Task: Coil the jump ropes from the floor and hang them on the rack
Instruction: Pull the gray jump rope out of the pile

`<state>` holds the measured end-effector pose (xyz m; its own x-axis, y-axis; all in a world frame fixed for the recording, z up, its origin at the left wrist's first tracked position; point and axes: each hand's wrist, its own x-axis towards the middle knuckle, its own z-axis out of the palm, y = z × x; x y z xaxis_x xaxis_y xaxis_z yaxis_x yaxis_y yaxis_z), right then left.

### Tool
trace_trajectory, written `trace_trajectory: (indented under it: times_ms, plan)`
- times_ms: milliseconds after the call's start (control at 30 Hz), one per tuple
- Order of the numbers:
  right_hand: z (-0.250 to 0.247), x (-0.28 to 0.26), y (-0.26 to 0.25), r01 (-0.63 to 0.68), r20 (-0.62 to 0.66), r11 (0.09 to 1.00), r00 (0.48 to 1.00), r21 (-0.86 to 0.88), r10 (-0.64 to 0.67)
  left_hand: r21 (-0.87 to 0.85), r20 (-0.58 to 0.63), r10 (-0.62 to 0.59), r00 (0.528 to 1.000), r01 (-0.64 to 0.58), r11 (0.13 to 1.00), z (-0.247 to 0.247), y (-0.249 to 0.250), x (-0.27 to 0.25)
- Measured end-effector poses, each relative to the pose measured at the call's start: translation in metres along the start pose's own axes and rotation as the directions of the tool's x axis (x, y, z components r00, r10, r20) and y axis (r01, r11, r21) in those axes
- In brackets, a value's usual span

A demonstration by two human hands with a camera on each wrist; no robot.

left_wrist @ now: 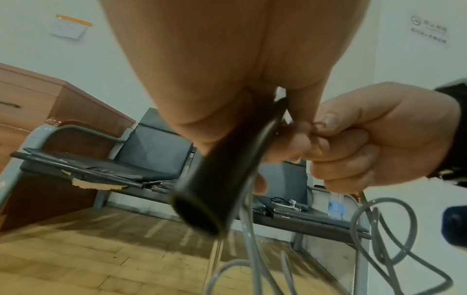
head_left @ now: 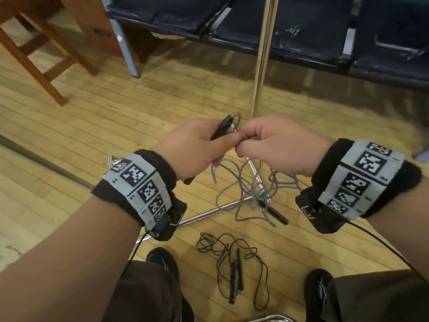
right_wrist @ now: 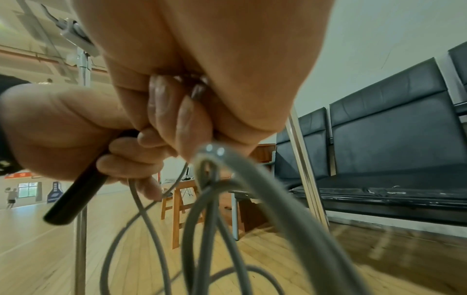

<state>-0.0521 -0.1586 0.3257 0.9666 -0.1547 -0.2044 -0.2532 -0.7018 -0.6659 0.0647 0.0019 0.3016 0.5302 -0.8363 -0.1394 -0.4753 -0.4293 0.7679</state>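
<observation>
Both hands work a grey jump rope above the wooden floor, beside the chrome rack.

The left hand (head_left: 197, 147) is curled round the rope's black handle (head_left: 221, 127), which juts up past the thumb; the right hand (head_left: 276, 141) pinches the grey cord (head_left: 234, 180) right next to it, the two hands touching. From them the grey jump rope hangs in loose loops to the floor (head_left: 116, 117) and tangles round the foot of the rack (head_left: 263, 59), its second black handle (head_left: 277, 214) lying there. A black jump rope (head_left: 232, 266) lies untidy on the floor nearer the person, between the two shoes — its handles side by side. Dark bench seats (head_left: 290, 24) line the far edge of the floor, a wooden stool (head_left: 34, 63) at its far left corner.
</observation>
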Motion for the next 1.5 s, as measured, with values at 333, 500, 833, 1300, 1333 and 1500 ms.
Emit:
trace_trajectory:
  times_ms: [333,500,833,1300,1333,1500]
  plan:
    - [0.014,-0.003,0.077,-0.258,0.098,0.954,0.957,-0.15,0.274,-0.09,-0.587,-0.214,0.781,0.2,0.976,-0.049,-0.021,0.002]
    - [0.021,-0.006,0.084,-0.313,0.093,0.918,0.935,-0.243,0.343,-0.006,-0.5,-0.326,0.802,0.373,0.928,-0.041,-0.031,0.006]
    - [0.012,0.003,0.025,-0.089,0.057,0.978,0.993,-0.187,0.102,-0.04,-0.119,-0.108,0.987,0.104,0.994,0.015,0.0,0.01]
    - [-0.004,-0.005,0.022,-0.019,0.053,0.984,0.998,-0.178,0.029,0.005,0.03,-0.003,1.0,0.003,1.0,0.023,0.013,0.01]
    - [-0.006,-0.005,0.024,-0.016,0.047,0.985,0.999,-0.172,0.024,0.024,0.005,-0.015,1.0,0.015,1.0,0.022,0.013,0.011]
    - [-0.003,-0.004,0.037,-0.015,-0.013,0.996,1.0,-0.088,0.014,-0.012,-0.224,-0.044,0.974,0.042,0.999,0.007,0.013,0.016]
